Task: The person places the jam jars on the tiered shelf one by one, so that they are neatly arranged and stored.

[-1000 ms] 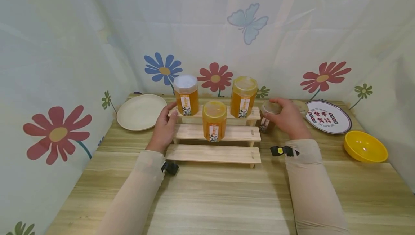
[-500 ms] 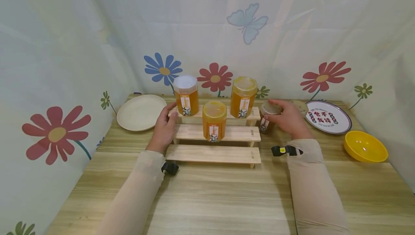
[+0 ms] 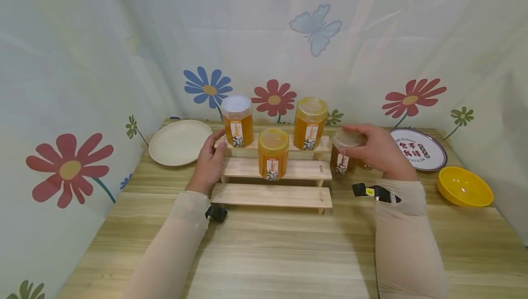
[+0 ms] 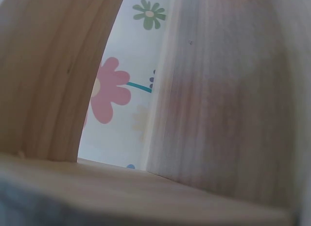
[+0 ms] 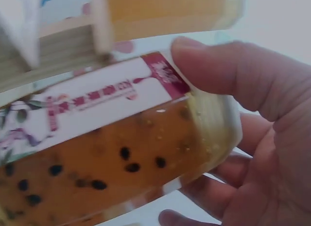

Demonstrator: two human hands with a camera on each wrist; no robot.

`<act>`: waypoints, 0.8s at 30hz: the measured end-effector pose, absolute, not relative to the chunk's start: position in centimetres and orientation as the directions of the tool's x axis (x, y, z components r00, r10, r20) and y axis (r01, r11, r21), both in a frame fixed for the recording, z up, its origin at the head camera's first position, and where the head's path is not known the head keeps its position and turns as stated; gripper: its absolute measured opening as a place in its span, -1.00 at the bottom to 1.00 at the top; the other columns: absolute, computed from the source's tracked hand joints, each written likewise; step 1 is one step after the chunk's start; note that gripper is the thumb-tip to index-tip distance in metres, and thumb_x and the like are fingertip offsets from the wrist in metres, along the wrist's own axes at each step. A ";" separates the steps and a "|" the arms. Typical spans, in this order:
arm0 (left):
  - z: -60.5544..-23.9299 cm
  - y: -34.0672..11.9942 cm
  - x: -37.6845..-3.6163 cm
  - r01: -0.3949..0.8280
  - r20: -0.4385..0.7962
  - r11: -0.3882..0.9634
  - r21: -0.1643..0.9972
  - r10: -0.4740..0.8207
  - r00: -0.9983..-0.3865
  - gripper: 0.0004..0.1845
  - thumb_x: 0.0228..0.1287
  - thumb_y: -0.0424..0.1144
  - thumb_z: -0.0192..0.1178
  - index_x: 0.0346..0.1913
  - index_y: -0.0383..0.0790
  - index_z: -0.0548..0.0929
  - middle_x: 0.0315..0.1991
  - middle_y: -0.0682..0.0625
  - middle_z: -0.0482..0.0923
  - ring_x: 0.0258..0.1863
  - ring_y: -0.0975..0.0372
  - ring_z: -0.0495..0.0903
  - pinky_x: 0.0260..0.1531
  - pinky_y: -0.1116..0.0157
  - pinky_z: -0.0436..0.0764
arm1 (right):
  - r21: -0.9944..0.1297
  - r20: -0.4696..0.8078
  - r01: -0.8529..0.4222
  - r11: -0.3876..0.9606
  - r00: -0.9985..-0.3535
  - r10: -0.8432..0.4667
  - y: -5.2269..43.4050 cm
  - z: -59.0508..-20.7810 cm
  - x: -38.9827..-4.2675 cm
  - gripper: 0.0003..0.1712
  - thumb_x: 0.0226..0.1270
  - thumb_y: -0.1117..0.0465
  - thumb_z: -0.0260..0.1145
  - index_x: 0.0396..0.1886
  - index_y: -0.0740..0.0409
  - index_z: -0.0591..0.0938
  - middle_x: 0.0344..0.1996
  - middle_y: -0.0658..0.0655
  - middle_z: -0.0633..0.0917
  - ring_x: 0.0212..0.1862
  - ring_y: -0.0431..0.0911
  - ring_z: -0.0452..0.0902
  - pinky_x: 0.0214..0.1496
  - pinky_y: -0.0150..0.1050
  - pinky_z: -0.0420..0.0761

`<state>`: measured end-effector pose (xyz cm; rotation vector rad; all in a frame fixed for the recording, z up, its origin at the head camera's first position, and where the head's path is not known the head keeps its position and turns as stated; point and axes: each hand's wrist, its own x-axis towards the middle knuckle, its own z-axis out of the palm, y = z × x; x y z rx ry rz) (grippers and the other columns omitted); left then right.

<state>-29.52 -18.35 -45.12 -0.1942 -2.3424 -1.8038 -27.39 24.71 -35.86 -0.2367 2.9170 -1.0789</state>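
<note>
A three-step wooden stand [image 3: 272, 196] sits mid-table. Two tall honey jars [image 3: 237, 121] [image 3: 310, 123] stand on its top step and a third [image 3: 272, 153] on the middle step. My left hand [image 3: 209, 161] holds the stand's left end, thumb on the top step; the left wrist view shows only close wood [image 4: 228, 99]. My right hand [image 3: 377, 152] grips a small jar [image 3: 343, 152] of orange jam with dark seeds by its lid, just right of the stand. In the right wrist view the small jar [image 5: 112, 153] fills the frame, thumb [image 5: 228, 75] on its label.
A cream plate [image 3: 179, 142] lies at the back left. A printed round plate [image 3: 418, 148] and a yellow bowl [image 3: 464, 186] sit at the right. Flowered curtain walls close in the table [image 3: 280, 253] on three sides. The stand's bottom step is bare.
My right hand has lifted the small jar slightly and drawn it right and toward me, away from the stand's top step. The left hand has stayed put.
</note>
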 end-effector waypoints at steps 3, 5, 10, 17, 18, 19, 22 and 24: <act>-44.0 -18.1 -28.7 0.201 0.207 0.257 0.945 0.002 -0.978 -0.47 0.75 -0.21 -0.12 0.64 -0.20 0.24 0.61 -0.22 0.21 0.25 -0.02 0.39 0.26 0.07 0.37 | -0.656 -0.008 -0.122 0.745 -0.986 -0.169 24.8 -34.8 -26.3 -0.14 0.35 -0.01 0.55 0.59 -0.04 0.44 0.53 0.26 0.42 0.25 0.19 0.44 0.18 0.06 0.54; -43.4 -17.9 -28.2 0.202 0.208 0.262 0.944 0.005 -0.978 -0.47 0.74 -0.23 -0.11 0.63 -0.22 0.24 0.60 -0.23 0.22 0.25 -0.01 0.39 0.26 0.08 0.37 | -0.656 -0.023 -0.129 0.743 -0.981 -0.191 25.0 -34.2 -25.7 -0.14 0.35 0.00 0.55 0.60 -0.04 0.44 0.54 0.23 0.41 0.28 0.18 0.43 0.23 0.10 0.54; -43.3 -17.8 -28.1 0.206 0.212 0.255 0.945 0.001 -0.977 -0.47 0.74 -0.22 -0.10 0.63 -0.22 0.25 0.61 -0.22 0.21 0.31 -0.02 0.37 0.33 0.02 0.35 | -0.603 -0.015 -0.209 0.770 -0.962 -0.273 25.6 -33.1 -24.3 -0.16 0.31 0.00 0.58 0.55 -0.01 0.50 0.49 0.20 0.48 0.34 0.17 0.43 0.35 0.22 0.50; -43.6 -17.9 -28.3 0.197 0.204 0.252 0.947 -0.004 -0.979 -0.47 0.74 -0.21 -0.10 0.63 -0.19 0.25 0.63 -0.19 0.18 0.37 -0.04 0.33 0.40 -0.04 0.31 | -0.539 0.029 -0.345 0.768 -0.919 -0.393 25.5 -32.2 -22.7 -0.21 0.21 -0.03 0.66 0.43 0.00 0.62 0.37 0.14 0.61 0.33 0.11 0.47 0.35 0.21 0.48; -43.6 -17.9 -28.4 0.196 0.203 0.252 0.948 -0.005 -0.979 -0.47 0.74 -0.21 -0.10 0.63 -0.18 0.25 0.63 -0.20 0.18 0.37 -0.03 0.33 0.41 -0.04 0.31 | -0.537 0.036 -0.365 0.760 -0.910 -0.412 25.4 -32.2 -22.5 -0.21 0.20 -0.03 0.66 0.41 0.00 0.63 0.36 0.13 0.63 0.32 0.09 0.48 0.33 0.17 0.50; -43.6 -17.9 -28.4 0.194 0.202 0.254 0.948 -0.005 -0.979 -0.47 0.74 -0.20 -0.10 0.63 -0.18 0.25 0.63 -0.19 0.18 0.38 -0.03 0.32 0.41 -0.04 0.30 | -0.537 0.041 -0.382 0.752 -0.902 -0.430 25.2 -32.1 -22.3 -0.22 0.19 -0.03 0.67 0.40 0.00 0.64 0.34 0.12 0.64 0.30 0.07 0.50 0.31 0.11 0.53; -43.6 -17.9 -28.4 0.192 0.200 0.254 0.948 -0.006 -0.980 -0.48 0.74 -0.20 -0.10 0.63 -0.18 0.26 0.63 -0.19 0.18 0.37 -0.03 0.32 0.41 -0.03 0.30 | -0.552 0.047 -0.422 0.719 -0.877 -0.479 24.8 -32.0 -22.0 -0.25 0.17 -0.01 0.68 0.37 0.00 0.67 0.29 0.07 0.67 0.23 0.00 0.54 0.21 -0.10 0.59; -43.5 -17.9 -28.3 0.190 0.198 0.257 0.948 -0.009 -0.980 -0.48 0.74 -0.19 -0.10 0.63 -0.17 0.26 0.62 -0.19 0.19 0.35 -0.03 0.34 0.37 -0.02 0.32 | -0.561 0.046 -0.441 0.701 -0.862 -0.505 24.5 -32.0 -21.8 -0.28 0.18 0.01 0.68 0.35 -0.03 0.68 0.27 0.04 0.69 0.19 -0.03 0.55 0.15 -0.20 0.62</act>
